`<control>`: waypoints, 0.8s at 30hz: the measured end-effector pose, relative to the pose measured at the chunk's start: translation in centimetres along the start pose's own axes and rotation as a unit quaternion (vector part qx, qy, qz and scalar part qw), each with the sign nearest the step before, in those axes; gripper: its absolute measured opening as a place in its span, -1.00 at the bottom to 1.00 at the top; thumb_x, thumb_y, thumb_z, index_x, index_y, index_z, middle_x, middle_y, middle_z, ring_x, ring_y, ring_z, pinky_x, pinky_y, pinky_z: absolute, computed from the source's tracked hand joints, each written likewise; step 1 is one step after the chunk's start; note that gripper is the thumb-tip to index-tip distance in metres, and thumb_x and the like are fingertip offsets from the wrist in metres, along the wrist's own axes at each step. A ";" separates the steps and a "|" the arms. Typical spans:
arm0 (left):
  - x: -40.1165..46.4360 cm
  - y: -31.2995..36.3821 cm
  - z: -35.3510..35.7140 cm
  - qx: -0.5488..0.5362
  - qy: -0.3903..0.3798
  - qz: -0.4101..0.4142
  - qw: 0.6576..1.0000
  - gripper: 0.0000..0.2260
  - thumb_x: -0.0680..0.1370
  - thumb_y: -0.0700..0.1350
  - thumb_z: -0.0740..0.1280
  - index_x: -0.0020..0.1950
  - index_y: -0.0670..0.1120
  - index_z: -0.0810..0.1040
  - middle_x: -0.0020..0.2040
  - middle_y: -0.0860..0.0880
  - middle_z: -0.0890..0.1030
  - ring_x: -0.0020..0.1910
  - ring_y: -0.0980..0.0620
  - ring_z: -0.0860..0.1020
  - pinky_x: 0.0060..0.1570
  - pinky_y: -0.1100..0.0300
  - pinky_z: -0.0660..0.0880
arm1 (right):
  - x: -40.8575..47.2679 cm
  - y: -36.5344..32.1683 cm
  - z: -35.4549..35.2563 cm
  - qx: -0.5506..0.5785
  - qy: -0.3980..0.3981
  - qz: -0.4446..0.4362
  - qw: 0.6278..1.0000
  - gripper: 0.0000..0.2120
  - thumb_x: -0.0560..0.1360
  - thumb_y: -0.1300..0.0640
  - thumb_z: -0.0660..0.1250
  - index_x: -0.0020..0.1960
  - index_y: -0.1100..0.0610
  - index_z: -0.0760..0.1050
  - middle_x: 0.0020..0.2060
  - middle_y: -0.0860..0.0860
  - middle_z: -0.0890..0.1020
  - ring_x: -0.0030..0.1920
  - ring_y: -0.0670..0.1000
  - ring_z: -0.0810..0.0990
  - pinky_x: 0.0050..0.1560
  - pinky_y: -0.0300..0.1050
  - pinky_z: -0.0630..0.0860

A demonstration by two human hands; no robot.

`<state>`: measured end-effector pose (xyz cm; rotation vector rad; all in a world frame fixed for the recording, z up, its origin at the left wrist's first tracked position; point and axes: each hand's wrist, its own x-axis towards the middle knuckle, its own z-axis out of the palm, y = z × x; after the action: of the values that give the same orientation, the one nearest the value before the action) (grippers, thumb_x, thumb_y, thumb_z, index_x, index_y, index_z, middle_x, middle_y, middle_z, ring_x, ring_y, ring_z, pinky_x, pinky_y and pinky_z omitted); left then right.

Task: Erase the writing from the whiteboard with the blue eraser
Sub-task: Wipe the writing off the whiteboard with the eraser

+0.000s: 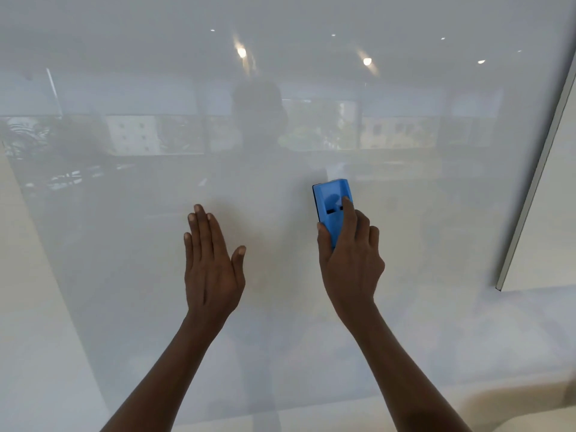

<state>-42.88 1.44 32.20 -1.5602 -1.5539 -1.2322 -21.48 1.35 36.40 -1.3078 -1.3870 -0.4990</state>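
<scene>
The right hand (350, 260) grips the blue eraser (332, 207) upright against the glossy whiteboard (124, 244), thumb on its left edge, index finger laid along its face, the other fingers curled on the right side. The left hand (210, 263) is flat and open near the board, fingers together, thumb spread, well apart from the eraser. The board's metal frame edge (536, 182) runs down the right side

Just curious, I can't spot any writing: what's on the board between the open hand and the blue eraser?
Nothing: in the head view the whiteboard between the left hand and the eraser is bare, showing only faint reflections.
</scene>
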 end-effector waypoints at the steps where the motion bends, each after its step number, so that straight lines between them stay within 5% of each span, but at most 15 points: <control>1: 0.1 0.2 -0.5 -0.004 0.000 0.000 1.000 -0.36 0.72 0.06 0.06 0.64 -0.33 -0.02 0.67 -0.25 -0.09 0.67 -0.16 -0.14 0.63 0.04 -0.16 | -0.4 -0.3 -0.2 0.009 -0.001 0.001 1.000 -0.53 0.58 -0.05 0.33 0.42 0.06 0.31 0.12 0.09 0.57 -0.07 0.09 0.53 -0.46 -0.17 0.42; 24: -4.9 0.7 -4.4 -0.073 -0.070 0.033 0.994 -0.38 0.73 0.09 0.01 0.65 -0.30 -0.01 0.68 -0.23 -0.07 0.67 -0.15 -0.13 0.63 0.04 -0.16 | -8.4 -1.0 -4.2 -0.056 -0.040 0.038 0.997 -0.59 0.58 -0.10 0.31 0.33 0.06 0.35 0.08 0.10 0.57 -0.07 0.10 0.55 -0.45 -0.11 0.50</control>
<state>-42.45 -4.65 29.58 -1.8119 -1.5120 -1.2474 -22.52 -6.03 30.60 -1.4803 -1.3844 -0.4836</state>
